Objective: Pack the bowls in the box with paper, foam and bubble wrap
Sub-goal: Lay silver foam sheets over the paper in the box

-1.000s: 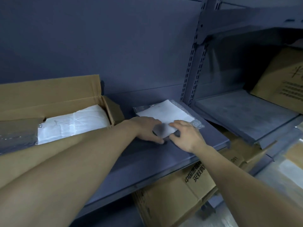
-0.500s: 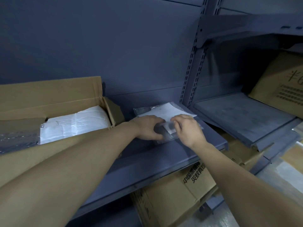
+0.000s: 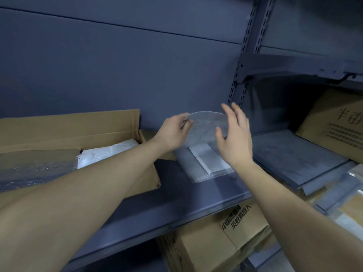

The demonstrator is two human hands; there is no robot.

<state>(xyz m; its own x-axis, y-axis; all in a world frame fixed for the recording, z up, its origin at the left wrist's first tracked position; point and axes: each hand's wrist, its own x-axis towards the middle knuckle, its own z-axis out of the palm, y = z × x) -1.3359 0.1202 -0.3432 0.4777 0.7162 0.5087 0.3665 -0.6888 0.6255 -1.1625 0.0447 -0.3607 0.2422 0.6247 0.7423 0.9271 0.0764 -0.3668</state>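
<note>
Above the dark grey metal shelf (image 3: 176,195), the left hand (image 3: 171,132) pinches a thin grey translucent wrapping sheet (image 3: 204,128). The right hand (image 3: 235,138) is spread open at the sheet's other edge. This looks like fetching padding. The next move probably calls for carrying it left into the open brown cardboard box (image 3: 68,130).

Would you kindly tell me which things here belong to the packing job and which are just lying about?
In the job: lifted sheet, left hand holding it, right hand, wrap stack, open box.
Lying about: printed box at right, lower box.
</note>
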